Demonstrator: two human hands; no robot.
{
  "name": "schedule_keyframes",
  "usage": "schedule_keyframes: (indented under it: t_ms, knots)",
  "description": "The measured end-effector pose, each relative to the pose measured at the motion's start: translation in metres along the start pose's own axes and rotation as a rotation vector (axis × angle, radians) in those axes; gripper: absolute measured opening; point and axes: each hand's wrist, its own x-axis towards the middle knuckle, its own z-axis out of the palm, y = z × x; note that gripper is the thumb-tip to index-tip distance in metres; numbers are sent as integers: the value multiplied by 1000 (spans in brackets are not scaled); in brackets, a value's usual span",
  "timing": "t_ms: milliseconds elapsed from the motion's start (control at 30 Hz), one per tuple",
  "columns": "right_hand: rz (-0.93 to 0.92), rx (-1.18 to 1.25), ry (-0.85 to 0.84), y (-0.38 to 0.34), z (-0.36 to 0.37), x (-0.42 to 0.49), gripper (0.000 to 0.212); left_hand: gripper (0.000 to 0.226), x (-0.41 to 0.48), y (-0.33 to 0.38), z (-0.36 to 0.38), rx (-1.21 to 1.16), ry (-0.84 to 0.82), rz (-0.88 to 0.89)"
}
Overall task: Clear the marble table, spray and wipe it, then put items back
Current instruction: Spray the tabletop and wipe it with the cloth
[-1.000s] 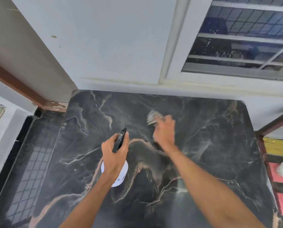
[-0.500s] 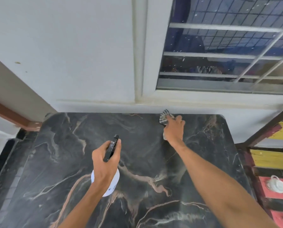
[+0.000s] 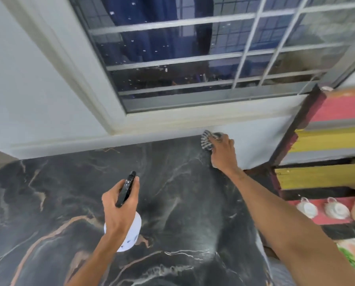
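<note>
Wiping the far right corner of the marble table (image 3: 172, 203).

My right hand (image 3: 223, 150) is clenched on the striped cloth (image 3: 206, 140), pressing it where slab meets wall; nearer me and leftward, my left hand (image 3: 119, 209) grips the spray bottle (image 3: 129, 234) upright above the marble, probably kept ready for another spray.

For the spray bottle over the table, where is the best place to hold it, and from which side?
Grip the narrow neck just under the black trigger head, coming from behind, as the left hand does. The white body below flares wider, and the nozzle points away, toward the wall.
</note>
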Motion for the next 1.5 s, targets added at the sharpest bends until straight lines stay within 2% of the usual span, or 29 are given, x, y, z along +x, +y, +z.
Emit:
schedule_keyframes:
  t_ms: [133,267,467,600,733,867,967,1067,1100,1200,1233,1267,1400,1433,1500]
  knots:
    - [44,93,-37,19,-9,-12,60,55,-24,14,15,-9,6,21]
    - [-70,31,-39,18,-2,-47,60,58,-47,22,21,5,13,20]
    - [-132,15,-6,10,-1,18,59,59,-53,21,31,1,75,29]
    - [-31,50,-20,15,0,46,54,58,-53,16,32,-19,107,54]
    - [44,102,-13,16,-1,13,52,59,-62,19,25,-66,85,38]
    - [38,83,-41,13,-1,-56,51,59,-76,21,10,-118,39,3]
    - [43,38,-26,-13,11,-104,51,60,-85,18,-5,-112,28,8]
    - [-118,16,-32,-41,30,-146,52,60,-91,10,-24,-111,31,18]
    - [-109,38,-34,-46,33,-156,51,60,-94,6,-36,-117,37,12]
    - [171,83,43,-64,33,-174,49,59,-101,-7,-70,-134,38,8]
    - [204,62,63,-81,37,-185,49,59,-103,-11,-80,-147,33,12]
    - [147,37,56,-110,47,-205,51,59,-107,-18,-94,-160,32,12]
    - [-358,88,-73,-215,103,-293,55,59,-120,-46,-148,-164,43,-3]
    - [-382,103,-86,-223,105,-299,53,59,-122,-51,-158,-155,54,-2]
    - [-192,136,-69,-236,108,-302,52,58,-130,-64,-182,-143,81,-9]
